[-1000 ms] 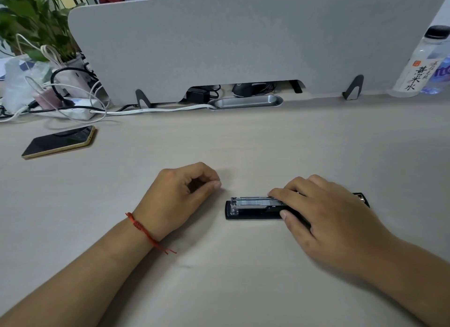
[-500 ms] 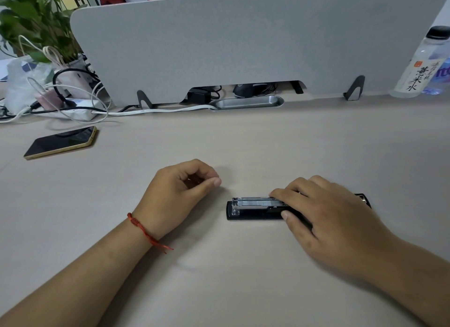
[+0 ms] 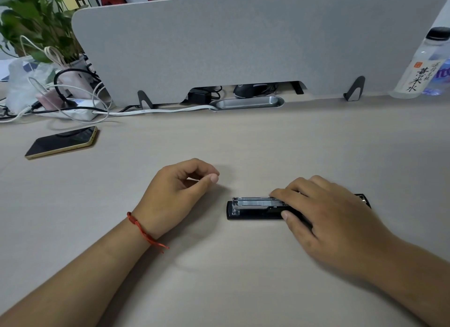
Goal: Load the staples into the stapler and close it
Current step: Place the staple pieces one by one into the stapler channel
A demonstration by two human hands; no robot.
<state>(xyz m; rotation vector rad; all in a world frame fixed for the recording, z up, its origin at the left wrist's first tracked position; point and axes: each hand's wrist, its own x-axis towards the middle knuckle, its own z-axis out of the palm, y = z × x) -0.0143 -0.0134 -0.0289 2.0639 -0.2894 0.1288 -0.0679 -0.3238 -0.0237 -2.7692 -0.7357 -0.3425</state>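
Observation:
A black stapler (image 3: 253,211) lies flat on the desk, its left end showing an open silver staple channel (image 3: 253,202). My right hand (image 3: 326,214) lies over the stapler's right half. Its fingertips sit on the channel's far edge and its thumb presses the near side, so the stapler is held between them. My left hand (image 3: 177,192) rests on the desk a little to the left of the stapler, not touching it. A red string is tied round that wrist. The fingers are curled towards the thumb, and I cannot tell whether staples sit inside them.
A phone (image 3: 62,142) lies face up at the far left. Behind it are a power strip with tangled cables (image 3: 73,107) and a potted plant (image 3: 36,22). A grey divider panel (image 3: 243,41) closes the back, with a metal cable tray (image 3: 246,103) at its foot. A water bottle (image 3: 423,66) stands far right.
My left hand's curled fingers have loosened slightly, opening a small gap above the thumb. The right hand and the stapler have stayed where they were.

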